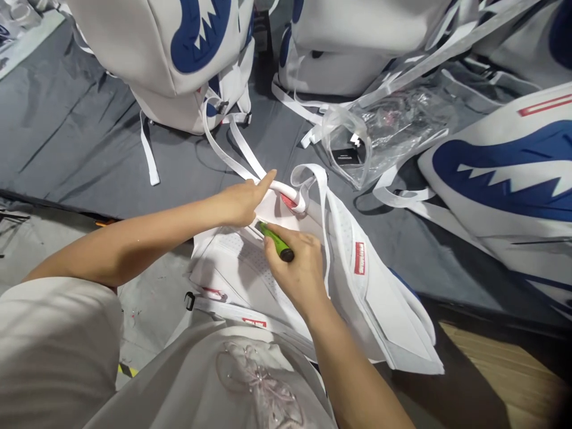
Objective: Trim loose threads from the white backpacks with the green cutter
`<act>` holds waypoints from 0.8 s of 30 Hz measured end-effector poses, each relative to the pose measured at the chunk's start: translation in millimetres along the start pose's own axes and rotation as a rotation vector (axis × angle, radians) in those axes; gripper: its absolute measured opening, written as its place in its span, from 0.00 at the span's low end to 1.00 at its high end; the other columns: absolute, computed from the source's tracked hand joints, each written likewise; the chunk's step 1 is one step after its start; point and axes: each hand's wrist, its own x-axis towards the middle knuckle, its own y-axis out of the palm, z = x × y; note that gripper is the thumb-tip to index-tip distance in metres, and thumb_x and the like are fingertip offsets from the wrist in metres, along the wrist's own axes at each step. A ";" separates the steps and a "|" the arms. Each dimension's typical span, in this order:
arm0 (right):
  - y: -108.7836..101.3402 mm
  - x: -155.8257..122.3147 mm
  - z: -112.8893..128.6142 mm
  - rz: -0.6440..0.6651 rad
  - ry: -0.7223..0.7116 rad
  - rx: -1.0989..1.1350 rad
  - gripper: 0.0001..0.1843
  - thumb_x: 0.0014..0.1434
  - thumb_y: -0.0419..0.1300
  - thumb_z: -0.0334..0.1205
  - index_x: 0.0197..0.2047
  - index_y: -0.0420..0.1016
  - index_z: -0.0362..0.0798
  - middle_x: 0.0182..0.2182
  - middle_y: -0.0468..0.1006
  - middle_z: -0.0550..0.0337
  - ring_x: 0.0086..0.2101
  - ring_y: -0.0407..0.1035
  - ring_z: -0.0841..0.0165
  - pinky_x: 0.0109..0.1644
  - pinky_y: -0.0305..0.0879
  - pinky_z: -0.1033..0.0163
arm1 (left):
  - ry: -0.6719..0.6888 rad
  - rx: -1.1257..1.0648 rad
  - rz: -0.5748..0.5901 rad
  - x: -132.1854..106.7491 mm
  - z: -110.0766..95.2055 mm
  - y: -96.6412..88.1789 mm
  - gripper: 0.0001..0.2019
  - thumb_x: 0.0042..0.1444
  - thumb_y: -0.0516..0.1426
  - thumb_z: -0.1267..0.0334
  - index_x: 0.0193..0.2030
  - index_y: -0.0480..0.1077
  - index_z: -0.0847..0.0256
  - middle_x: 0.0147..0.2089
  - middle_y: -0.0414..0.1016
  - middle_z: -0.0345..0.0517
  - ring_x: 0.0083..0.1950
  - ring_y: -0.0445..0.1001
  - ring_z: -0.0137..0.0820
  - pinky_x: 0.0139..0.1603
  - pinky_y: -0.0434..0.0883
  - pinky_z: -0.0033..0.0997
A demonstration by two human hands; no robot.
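A white backpack (308, 316) lies in front of my body, its padded, dotted straps and red labels facing up. My left hand (243, 199) is at its top edge, index finger stretched out along the white handle and the other fingers closed on the fabric. My right hand (299, 259) grips a short green-handled tool (277, 240) with a black end. The tool points at the seam beside my left fingers; its tip is too small to make out. A white webbing loop (313, 173) curls up just to the right of the handle.
Dark grey cloth (80, 143) covers the table. Behind stand a white and blue backpack (156, 47) and another white backpack (353, 47). A clear plastic bag (384, 131) lies beyond the work, and a further white and blue backpack (504, 208) is at the right.
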 end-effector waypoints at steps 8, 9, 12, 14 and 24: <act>-3.3 2.4 0.4 0.037 0.006 -0.024 0.14 0.59 0.59 0.42 0.46 0.81 0.51 0.37 0.85 0.56 0.41 0.78 0.57 0.54 0.65 0.47 | -0.012 0.033 0.009 -0.9 -4.6 -1.7 0.48 0.60 0.55 0.68 0.76 0.23 0.59 0.61 0.66 0.63 0.55 0.74 0.45 0.50 0.70 0.38; -3.7 1.9 0.6 0.044 0.003 -0.017 0.14 0.59 0.59 0.41 0.46 0.81 0.51 0.37 0.85 0.56 0.41 0.78 0.57 0.54 0.65 0.47 | -0.014 0.034 0.007 -1.0 -4.6 -1.6 0.48 0.61 0.55 0.68 0.76 0.23 0.59 0.61 0.66 0.62 0.55 0.74 0.45 0.50 0.70 0.38; -4.8 0.8 1.4 0.044 0.006 -0.051 0.13 0.60 0.59 0.41 0.45 0.81 0.51 0.36 0.85 0.56 0.40 0.78 0.57 0.54 0.65 0.47 | -0.009 0.030 -0.001 -0.4 -3.0 -0.3 0.47 0.61 0.55 0.68 0.76 0.24 0.58 0.60 0.67 0.61 0.53 0.75 0.44 0.48 0.71 0.37; -5.3 0.8 1.7 0.030 0.005 -0.070 0.12 0.59 0.59 0.41 0.45 0.80 0.51 0.36 0.85 0.56 0.40 0.78 0.57 0.54 0.64 0.46 | -0.003 0.029 -0.005 0.3 -1.5 1.0 0.47 0.61 0.55 0.68 0.76 0.24 0.57 0.60 0.66 0.61 0.51 0.75 0.43 0.46 0.71 0.36; -5.9 2.6 -0.4 0.083 0.029 0.039 0.12 0.59 0.60 0.41 0.45 0.80 0.52 0.39 0.85 0.58 0.42 0.77 0.59 0.56 0.66 0.48 | 0.004 0.008 -0.032 0.6 -1.2 3.6 0.47 0.60 0.56 0.69 0.76 0.26 0.57 0.61 0.66 0.60 0.55 0.74 0.44 0.49 0.70 0.35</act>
